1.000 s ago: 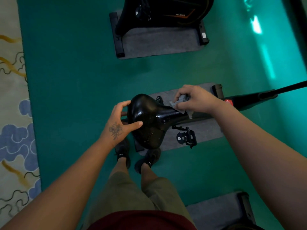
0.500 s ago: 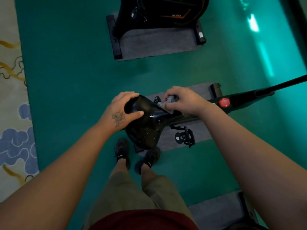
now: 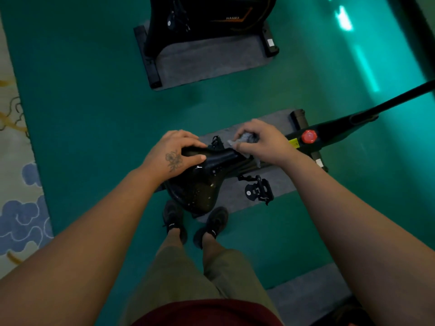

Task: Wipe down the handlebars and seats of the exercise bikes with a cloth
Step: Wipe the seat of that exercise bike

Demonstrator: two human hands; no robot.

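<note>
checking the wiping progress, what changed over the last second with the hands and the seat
The left hand slid from the side of the glossy black bike seat up over its top, fingers now curled across the far edge. The right hand with the crumpled grey cloth shifted slightly along the seat's narrow nose. The cloth stays gripped; the bike and feet stay put.

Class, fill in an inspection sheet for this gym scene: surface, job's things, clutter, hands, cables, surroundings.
Surface: green floor; grey mat under the near bike.
Job's things: black bike seat, glossy and speckled; crumpled cloth at the seat's narrow end.
Clutter: nothing seen.
Hands: left hand grips the seat's wide end; right hand holds the cloth.
Cables: nothing seen.
Surroundings: second exercise bike on its own mat ahead; red knob on the near frame; pedal; patterned rug at left.
</note>
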